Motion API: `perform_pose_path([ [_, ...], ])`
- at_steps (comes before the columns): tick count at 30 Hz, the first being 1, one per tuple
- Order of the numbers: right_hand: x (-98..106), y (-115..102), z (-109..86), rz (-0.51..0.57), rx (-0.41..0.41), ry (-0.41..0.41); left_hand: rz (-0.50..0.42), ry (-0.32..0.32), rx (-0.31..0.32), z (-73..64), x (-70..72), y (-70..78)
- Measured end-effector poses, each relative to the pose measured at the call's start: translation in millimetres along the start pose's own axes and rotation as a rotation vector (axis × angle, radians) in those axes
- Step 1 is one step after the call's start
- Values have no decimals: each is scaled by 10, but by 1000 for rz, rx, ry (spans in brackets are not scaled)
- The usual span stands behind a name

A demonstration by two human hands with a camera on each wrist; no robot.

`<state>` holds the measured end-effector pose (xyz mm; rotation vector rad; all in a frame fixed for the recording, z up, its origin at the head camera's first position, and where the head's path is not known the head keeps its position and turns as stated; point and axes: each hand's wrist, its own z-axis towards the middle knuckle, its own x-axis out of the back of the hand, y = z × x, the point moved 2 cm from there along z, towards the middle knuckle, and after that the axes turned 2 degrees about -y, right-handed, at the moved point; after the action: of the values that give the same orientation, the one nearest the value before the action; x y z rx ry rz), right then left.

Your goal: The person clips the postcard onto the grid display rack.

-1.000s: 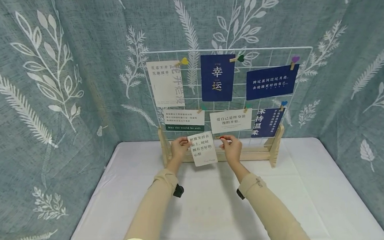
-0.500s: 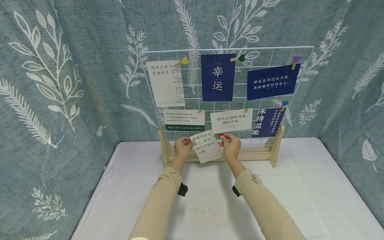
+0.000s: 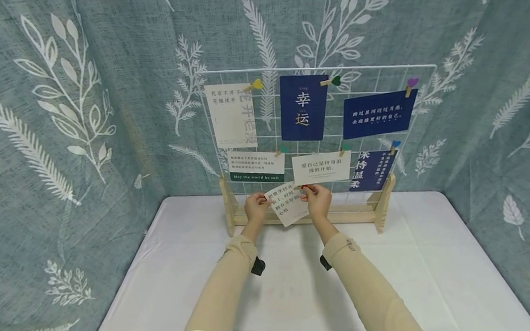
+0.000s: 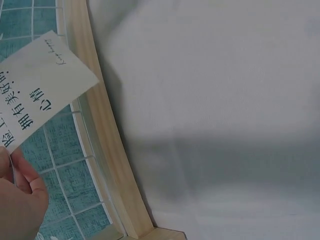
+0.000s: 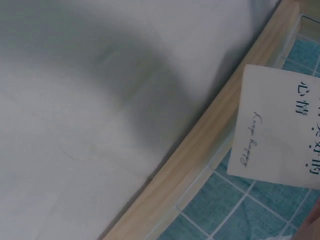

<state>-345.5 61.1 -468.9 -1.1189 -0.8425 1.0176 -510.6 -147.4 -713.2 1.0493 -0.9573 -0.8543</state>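
A white card [image 3: 287,205] with dark printed characters is held tilted in front of the lower part of a white wire grid [image 3: 270,130]. My left hand [image 3: 256,209] pinches its left edge between thumb and fingers; the left wrist view shows that grip on the card [image 4: 47,82] close up. At the card's upper right corner, my right hand [image 3: 319,202] pinches a small wooden clothespin with a red ornament [image 3: 304,187]. Fingers cover most of the clothespin. Only the edge of the right hand enters the right wrist view, beside the card [image 5: 270,130].
The grid stands in a wooden base [image 3: 350,216] on a white-covered table [image 3: 413,278]. Several cards hang on it by clothespins, including a blue card [image 3: 304,107] and a white card [image 3: 322,167] just above my hands. Patterned curtains [image 3: 119,93] surround the table.
The card has moved right and up toward the grid and tilted more. My left hand followed it, and the red clothespin in my right hand now meets the card's upper right corner.
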Motion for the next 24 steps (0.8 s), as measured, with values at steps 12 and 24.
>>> perform_pose_path([
  [12, -8, -3, -82, -51, -13, -86, -43, -21, 10, -577, 348, 1020],
  [24, 79, 34, -92, -117, 58, -84, -62, 26, -44, -431, 238, 822],
])
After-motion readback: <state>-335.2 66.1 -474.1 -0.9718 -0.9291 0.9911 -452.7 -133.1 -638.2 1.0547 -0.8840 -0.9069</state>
